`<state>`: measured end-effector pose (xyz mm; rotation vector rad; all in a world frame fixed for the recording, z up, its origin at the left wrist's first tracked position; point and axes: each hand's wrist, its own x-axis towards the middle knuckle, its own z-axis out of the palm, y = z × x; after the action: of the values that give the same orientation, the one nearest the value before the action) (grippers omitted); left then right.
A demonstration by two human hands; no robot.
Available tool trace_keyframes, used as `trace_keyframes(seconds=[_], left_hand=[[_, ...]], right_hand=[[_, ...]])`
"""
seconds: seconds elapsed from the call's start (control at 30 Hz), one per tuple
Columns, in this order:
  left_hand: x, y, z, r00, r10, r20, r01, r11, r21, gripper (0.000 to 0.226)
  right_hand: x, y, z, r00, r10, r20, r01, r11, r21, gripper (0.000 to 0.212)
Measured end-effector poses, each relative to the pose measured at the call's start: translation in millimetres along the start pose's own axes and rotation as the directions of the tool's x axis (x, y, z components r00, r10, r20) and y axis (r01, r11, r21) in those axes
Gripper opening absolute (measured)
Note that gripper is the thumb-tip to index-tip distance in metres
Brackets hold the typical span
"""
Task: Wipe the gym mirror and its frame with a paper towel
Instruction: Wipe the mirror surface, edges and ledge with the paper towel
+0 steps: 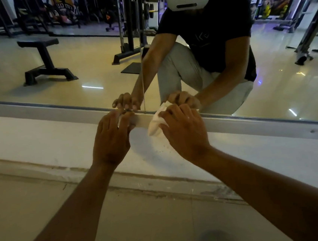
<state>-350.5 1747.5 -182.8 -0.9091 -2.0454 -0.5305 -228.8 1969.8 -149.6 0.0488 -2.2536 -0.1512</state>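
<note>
Head view, centre of the frame: the right hand [184, 131] grips a crumpled white paper towel [155, 123] with curled fingers, pressing it against the grey frame [55, 111] along the lower edge of the gym mirror [90, 68]. Just left of it, the left hand [112, 137] rests extended fingers on the same frame, a small white scrap showing beneath them. A bench [44, 59] is reflected at upper left.

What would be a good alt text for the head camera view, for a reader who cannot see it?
Two hands work at the lower frame of a gym mirror: the right hand grips a crumpled paper towel against the frame, and the left hand rests on it nearby. The mirror reflects the crouching person and a bench.
</note>
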Motion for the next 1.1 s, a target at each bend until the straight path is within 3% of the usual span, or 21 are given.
trace_keyframes(seconds=[0.13,0.4,0.6,0.87,1.1], left_hand=[[0,-14,-5,0.999,-0.029,0.029,0.028,0.999,0.037,0.042],[3,-25,-14,0.999,-0.03,0.023,0.031,0.998,-0.058,0.043],[3,-23,-17,0.996,-0.062,0.07,0.068,0.994,-0.087,0.044],[3,-23,-15,0.995,-0.054,0.09,0.064,0.991,-0.118,0.047],[4,-20,-21,0.987,-0.087,0.136,0.104,0.986,-0.13,0.055]], right_hand=[[31,-38,18,0.999,-0.044,0.025,0.042,0.997,0.062,0.031],[-9,4,-15,0.999,0.052,-0.001,-0.052,0.997,0.052,0.038],[36,-51,23,0.997,-0.055,0.047,0.052,0.997,0.058,0.043],[-7,2,-9,1.0,0.005,0.024,-0.005,1.0,0.009,0.041],[39,-46,26,0.992,-0.118,0.033,0.117,0.993,0.031,0.033]])
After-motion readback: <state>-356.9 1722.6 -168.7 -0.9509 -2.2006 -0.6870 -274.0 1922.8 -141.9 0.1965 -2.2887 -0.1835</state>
